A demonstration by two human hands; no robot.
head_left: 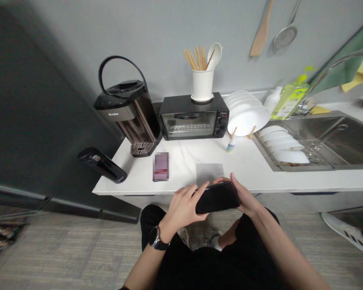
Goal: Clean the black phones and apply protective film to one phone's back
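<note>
Your two hands are both clamped on the black phone (pixel 218 197): your left hand (pixel 184 204) grips its left end, your right hand (pixel 245 197) its right end. You hold it in front of you, dark face towards you, and from above it overlaps the front edge of the desk (pixel 186 151), with its lower side past that edge; its height above the top you cannot tell. Just beyond the phone a flat grey square (pixel 209 171) lies near the front edge; whether your fingertips touch it you cannot tell.

Along that edge to your left, a purple packet (pixel 161 167), blurred out, lies a little inward, and a dark flask (pixel 104 166) is near the front left corner. Behind the packet, the water dispenser (pixel 133 117) takes the back left corner. The oven (pixel 193 121) sits along the back edge, so your room to move is the white strip between its front and the desk's front edge. A small bottle (pixel 230 145) stands to the right of that strip, just before the plates (pixel 249 121). Further right, your side room ends at the rim of the sink (pixel 268 156).
</note>
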